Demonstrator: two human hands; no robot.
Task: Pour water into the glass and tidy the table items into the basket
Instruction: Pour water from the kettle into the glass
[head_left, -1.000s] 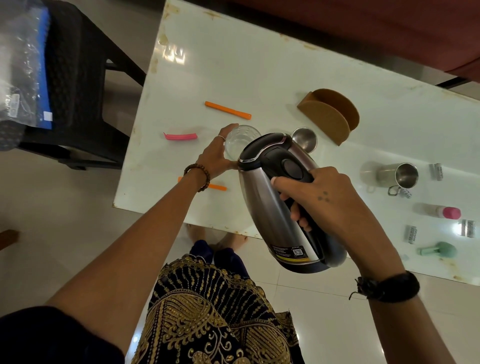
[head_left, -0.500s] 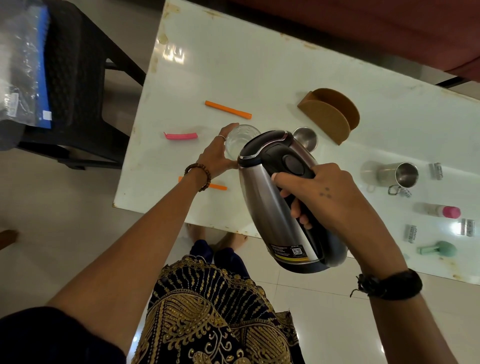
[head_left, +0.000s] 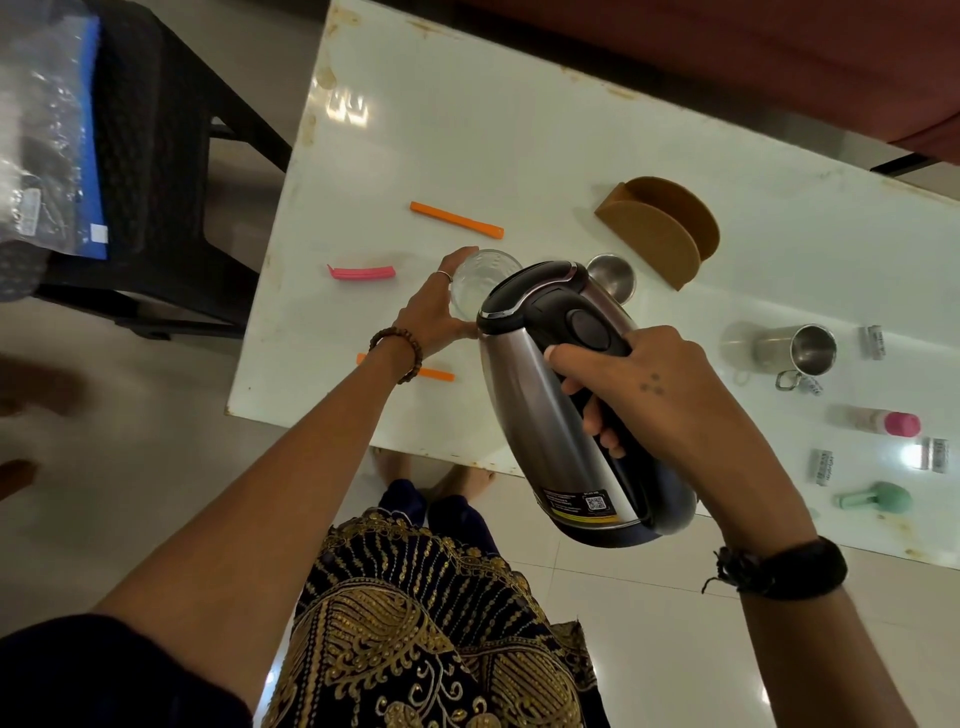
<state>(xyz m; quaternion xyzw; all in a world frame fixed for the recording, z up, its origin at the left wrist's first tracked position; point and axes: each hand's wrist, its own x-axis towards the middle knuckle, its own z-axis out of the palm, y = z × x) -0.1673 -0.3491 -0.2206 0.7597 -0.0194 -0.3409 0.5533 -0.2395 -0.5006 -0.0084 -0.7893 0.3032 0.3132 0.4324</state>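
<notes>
Gripping the black handle of a brushed-steel electric kettle with a black lid (head_left: 530, 395), the right hand (head_left: 649, 400) has its fingers curled round the handle and the thumb laid along the top near the lid button. Kettle is tipped forward, lid end angled toward the clear round drinking glass (head_left: 480, 280), base raised over the table's near edge. Water stream not visible; the spout is hidden behind the kettle body.

Left hand (head_left: 434, 312) wraps the glass from its left side, fingers curved round the wall, thumb at the near side, a ring on one finger. Glass stands upright on the white glossy table (head_left: 467, 130), just beyond the kettle lid.

Tan semicircular two-walled holder (head_left: 660, 228) sits farther back right, apparently the basket. Small round steel bowl (head_left: 613, 273) is just behind the kettle. Long orange clip (head_left: 457, 220) lies beyond the glass, pink clip (head_left: 362, 272) to its left, a second orange clip (head_left: 436, 373) partly under the left wrist. On the right: steel mug lying on its side (head_left: 795, 351), pink-capped white bottle (head_left: 878, 422), mint-green small object (head_left: 878, 498), several small silvery cylinders (head_left: 826, 466), too small to identify. Black chair (head_left: 156, 156) stands left of the table.
</notes>
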